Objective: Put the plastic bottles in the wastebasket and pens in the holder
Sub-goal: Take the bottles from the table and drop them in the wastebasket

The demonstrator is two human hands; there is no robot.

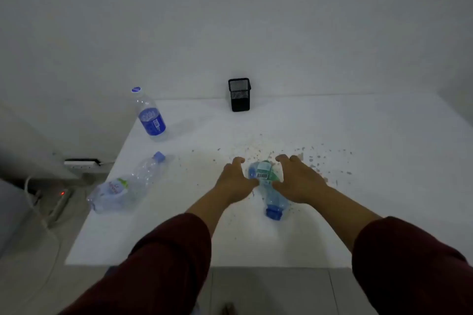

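Observation:
A crumpled clear bottle (274, 199) with a green label lies on the white table (371, 212), its blue cap pointing toward me. My left hand (234, 179) and my right hand (298, 178) flank it with fingers spread and arched, and both thumbs touch its sides. Neither hand is closed around it. A second crushed clear bottle (128, 185) lies on its side near the table's left edge. At the back left corner an upright bottle (151, 116) with a blue label stands. A black mesh pen holder (239, 94) stands against the wall. No pens or wastebasket are in view.
Small grey and tan crumbs (314, 158) are scattered over the middle of the table. On the floor to the left lie a power strip (60, 202) with a red light and white cables. A wall socket (82, 162) sits beside the table's left edge.

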